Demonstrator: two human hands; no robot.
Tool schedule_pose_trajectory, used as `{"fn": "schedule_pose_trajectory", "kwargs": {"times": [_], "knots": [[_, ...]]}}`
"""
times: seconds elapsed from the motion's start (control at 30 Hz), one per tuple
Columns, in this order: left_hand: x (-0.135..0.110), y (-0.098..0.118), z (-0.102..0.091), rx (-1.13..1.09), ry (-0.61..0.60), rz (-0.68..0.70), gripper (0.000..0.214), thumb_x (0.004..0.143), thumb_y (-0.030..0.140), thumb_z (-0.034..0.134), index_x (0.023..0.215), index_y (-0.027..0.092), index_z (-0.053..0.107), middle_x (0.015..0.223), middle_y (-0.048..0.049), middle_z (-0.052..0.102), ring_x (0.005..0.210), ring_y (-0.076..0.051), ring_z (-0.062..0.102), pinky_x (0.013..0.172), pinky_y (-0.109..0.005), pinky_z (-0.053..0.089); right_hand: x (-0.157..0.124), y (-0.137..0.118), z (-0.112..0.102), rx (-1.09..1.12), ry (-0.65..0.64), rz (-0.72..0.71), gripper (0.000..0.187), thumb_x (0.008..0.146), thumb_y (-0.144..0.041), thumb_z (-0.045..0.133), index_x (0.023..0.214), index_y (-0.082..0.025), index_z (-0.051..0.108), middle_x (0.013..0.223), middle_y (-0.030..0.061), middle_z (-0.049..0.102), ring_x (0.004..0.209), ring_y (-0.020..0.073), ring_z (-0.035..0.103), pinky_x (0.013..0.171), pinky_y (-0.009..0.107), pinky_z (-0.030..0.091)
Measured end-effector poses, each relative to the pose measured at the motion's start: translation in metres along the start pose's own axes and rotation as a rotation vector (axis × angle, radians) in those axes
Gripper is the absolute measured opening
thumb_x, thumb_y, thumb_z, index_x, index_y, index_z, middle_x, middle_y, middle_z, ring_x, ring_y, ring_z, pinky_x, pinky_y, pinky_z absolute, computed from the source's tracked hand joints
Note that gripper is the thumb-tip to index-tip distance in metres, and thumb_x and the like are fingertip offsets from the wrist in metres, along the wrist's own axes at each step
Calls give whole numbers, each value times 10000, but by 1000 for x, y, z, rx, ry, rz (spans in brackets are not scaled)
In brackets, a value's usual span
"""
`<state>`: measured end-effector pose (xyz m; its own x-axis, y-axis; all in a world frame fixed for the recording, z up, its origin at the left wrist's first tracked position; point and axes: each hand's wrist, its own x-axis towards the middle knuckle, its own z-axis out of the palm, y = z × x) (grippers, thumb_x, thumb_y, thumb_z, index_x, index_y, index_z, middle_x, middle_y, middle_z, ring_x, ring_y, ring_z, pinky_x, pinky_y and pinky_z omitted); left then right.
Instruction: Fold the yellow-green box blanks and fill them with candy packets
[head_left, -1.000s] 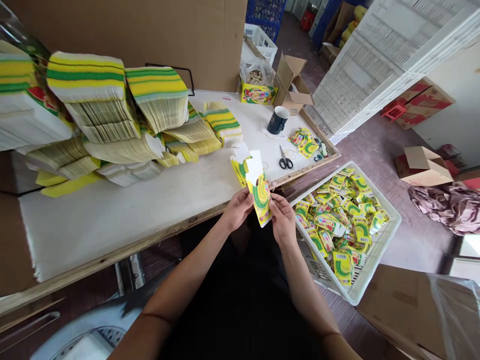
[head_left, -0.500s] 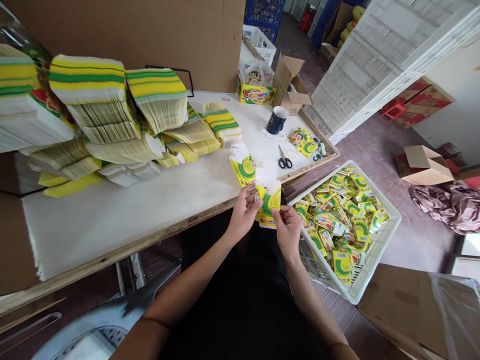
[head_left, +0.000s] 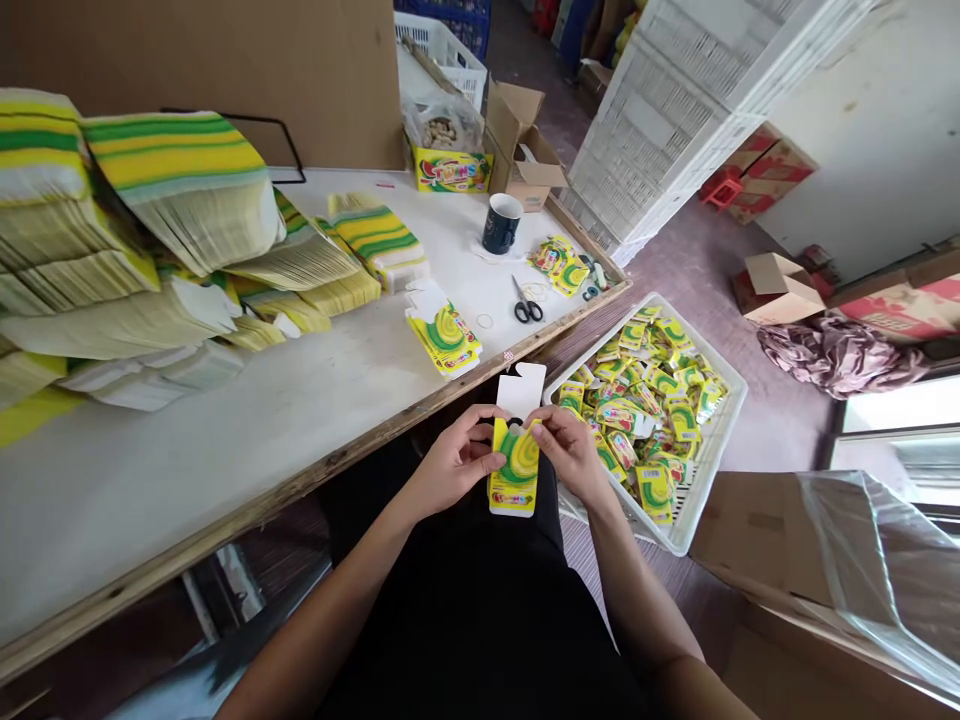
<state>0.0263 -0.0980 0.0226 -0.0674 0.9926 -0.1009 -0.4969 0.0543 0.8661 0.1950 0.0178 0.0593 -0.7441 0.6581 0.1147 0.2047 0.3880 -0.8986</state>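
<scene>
Between my two hands, over my lap, is a small yellow-and-green printed carton point(head_left: 514, 480) with its white top flap point(head_left: 523, 390) standing up. My left hand point(head_left: 459, 460) grips its left edge, thumb on the printed front and fingers behind. On the upper right side, my right hand point(head_left: 571, 448) pinches the carton near the flap. Just beyond, a few flat cartons point(head_left: 444, 335) of the same print lie at the table's edge. To the right, a white plastic crate point(head_left: 694, 515) holds many folded yellow-green cartons point(head_left: 654, 490).
Thick stacks of flat cartons point(head_left: 187, 185) fill the left of the white table point(head_left: 315, 385). Black-handled scissors point(head_left: 527, 308), a dark mug point(head_left: 502, 225) and a printed display box point(head_left: 452, 171) stand farther back. Tall white stacked crates point(head_left: 652, 110) rise behind; a cardboard box point(head_left: 765, 520) sits at right.
Both hands have drawn the carton closer to my body, off the table's edge. Its white flap now stands upright above my fingers. The view has swung to the right.
</scene>
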Motion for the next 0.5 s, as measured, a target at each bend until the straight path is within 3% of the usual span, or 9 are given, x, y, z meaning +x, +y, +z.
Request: {"fn": "schedule_pose_trajectory", "kwargs": {"times": [0.07,0.13,0.17,0.23,0.3,0.4,0.5], "knots": [[-1,-1,3,-48,-10,-23,685,802,347,788,1353,260,390,1097,-73,712,815,-162,722,776,-274,587,-2,2,0,-54,24,-53,243,1011,-355,551,902,-179,678,867,58,637,785,150,575,687,275,439],[0,-2,4,-56,-36,-42,811,803,345,787,1447,283,298,1149,-89,708,865,-176,730,815,-295,594,-4,5,3,-4,70,-66,161,1003,-325,568,986,-196,664,900,57,645,830,159,601,737,286,467],[0,-4,4,-37,-52,-49,808,808,350,780,1458,272,306,1165,-100,707,897,-183,730,828,-296,594,-5,6,4,57,94,-53,147,994,-320,584,1085,-215,633,935,53,650,828,158,608,738,288,478],[2,-6,3,34,-50,-37,690,827,359,757,1412,230,413,1187,-116,703,949,-189,723,826,-273,590,-6,8,3,155,153,-16,321,979,-333,609,1279,-253,526,1030,57,661,799,150,609,714,286,488],[3,-8,2,121,4,19,551,853,355,725,1339,212,510,1223,-115,693,984,-183,712,819,-244,585,-7,7,-2,110,179,-12,354,990,-380,582,1314,-243,541,1072,77,666,831,161,610,733,298,487],[3,-11,4,249,70,111,444,886,338,679,1301,223,571,1350,-103,633,1042,-175,698,833,-224,585,-7,4,-10,-13,69,60,365,982,-450,566,1217,-194,674,926,70,649,806,171,585,692,288,461],[3,-13,7,304,52,132,434,916,308,627,1341,248,564,1446,-89,566,1152,-191,668,912,-238,580,-7,3,-9,-56,-59,174,421,899,-406,671,1252,-178,650,730,0,530,613,122,466,540,246,372]]}}
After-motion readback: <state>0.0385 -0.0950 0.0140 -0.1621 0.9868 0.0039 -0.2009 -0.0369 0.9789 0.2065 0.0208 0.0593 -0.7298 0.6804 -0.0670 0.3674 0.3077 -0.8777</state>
